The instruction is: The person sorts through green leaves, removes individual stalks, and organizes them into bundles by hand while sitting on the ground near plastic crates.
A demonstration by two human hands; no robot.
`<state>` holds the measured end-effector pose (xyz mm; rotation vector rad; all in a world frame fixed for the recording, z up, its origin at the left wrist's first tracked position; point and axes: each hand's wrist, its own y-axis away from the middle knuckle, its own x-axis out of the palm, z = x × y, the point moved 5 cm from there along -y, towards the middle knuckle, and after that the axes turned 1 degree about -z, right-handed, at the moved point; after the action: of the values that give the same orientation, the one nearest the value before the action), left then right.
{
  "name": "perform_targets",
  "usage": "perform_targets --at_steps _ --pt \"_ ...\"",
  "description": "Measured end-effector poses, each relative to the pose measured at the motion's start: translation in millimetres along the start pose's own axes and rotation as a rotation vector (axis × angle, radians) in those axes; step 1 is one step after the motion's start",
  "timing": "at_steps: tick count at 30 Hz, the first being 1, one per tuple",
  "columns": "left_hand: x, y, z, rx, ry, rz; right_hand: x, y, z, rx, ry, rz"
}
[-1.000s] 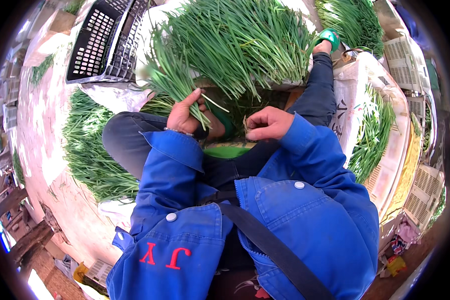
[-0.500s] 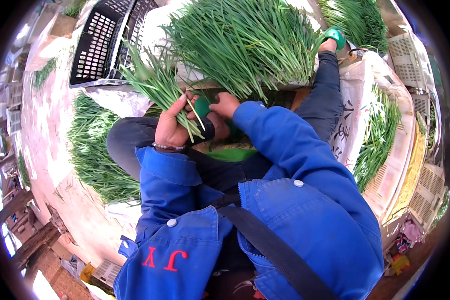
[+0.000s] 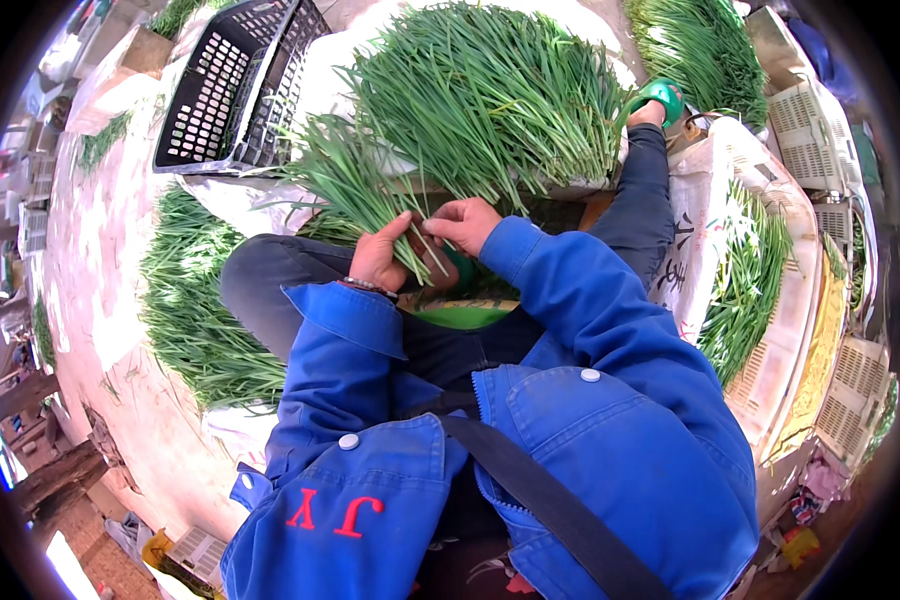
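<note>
My left hand (image 3: 378, 258) is closed around a bunch of green garlic chives (image 3: 353, 190), its pale cut ends sticking out toward me and its leaves fanning away to the upper left. Close against the bunch, my right hand (image 3: 467, 226) has thumb and forefinger pinched together beside the stems, near the left thumb. What sits in that pinch is too small to make out. Just beyond both hands spreads a large pile of chives (image 3: 490, 95), stem ends facing me.
A black plastic crate (image 3: 210, 100) stands at the far left. More chives (image 3: 195, 310) lie beside my left knee, and others (image 3: 745, 285) fill a pale crate (image 3: 785, 300) on the right. My right foot in a green slipper (image 3: 660, 98) rests beside the large pile.
My left hand has shifted right and slightly toward me with its chives, and the bunch tilts further over. My right hand has come up against the stems.
</note>
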<state>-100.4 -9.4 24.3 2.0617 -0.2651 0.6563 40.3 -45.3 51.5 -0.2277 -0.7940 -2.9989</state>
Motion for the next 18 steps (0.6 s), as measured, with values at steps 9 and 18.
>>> perform_targets --at_steps 9,18 --pt "10.0 11.6 7.5 0.035 -0.012 -0.025 21.1 57.2 18.1 -0.2 0.834 0.374" --pt "27.1 48.1 10.7 0.028 -0.071 0.084 -21.4 3.2 33.3 0.117 -0.178 -0.036"
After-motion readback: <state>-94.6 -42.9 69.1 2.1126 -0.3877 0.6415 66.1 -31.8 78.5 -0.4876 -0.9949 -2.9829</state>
